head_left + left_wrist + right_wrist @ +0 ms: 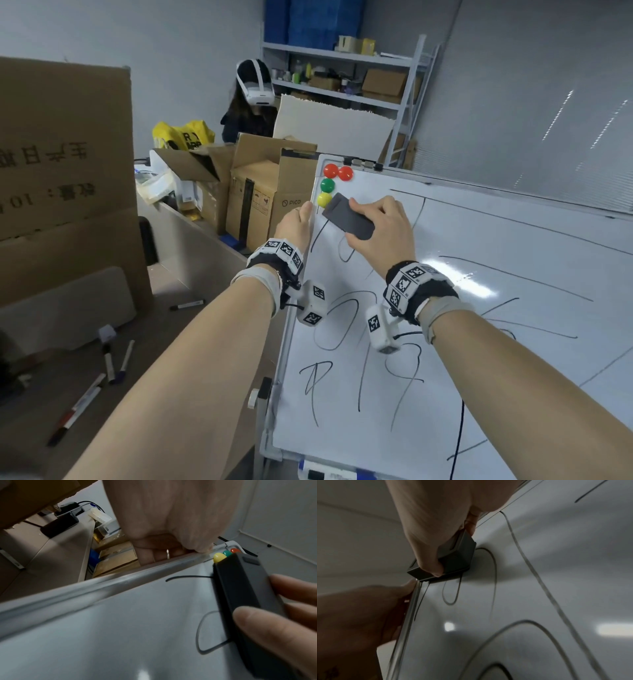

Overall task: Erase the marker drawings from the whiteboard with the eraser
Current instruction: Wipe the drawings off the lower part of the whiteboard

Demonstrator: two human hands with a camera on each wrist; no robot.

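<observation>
A whiteboard (479, 342) covered with black marker drawings (337, 325) leans in front of me. My right hand (380, 233) grips a dark grey eraser (347, 221) and presses it flat against the board's upper left area, just below the coloured magnets. In the right wrist view the eraser (452, 559) sits on a looped line (450, 595). My left hand (296, 226) grips the board's left frame edge (102, 584), fingers curled behind it. The left wrist view shows the eraser (240, 588) covering part of a stroke.
Red, green and yellow magnets (327, 186) sit at the board's top left corner. Cardboard boxes (260, 192) stand left of the board. Several markers (113, 363) lie on the floor. Another person wearing a headset (255, 85) is behind the boxes, near a shelf (342, 78).
</observation>
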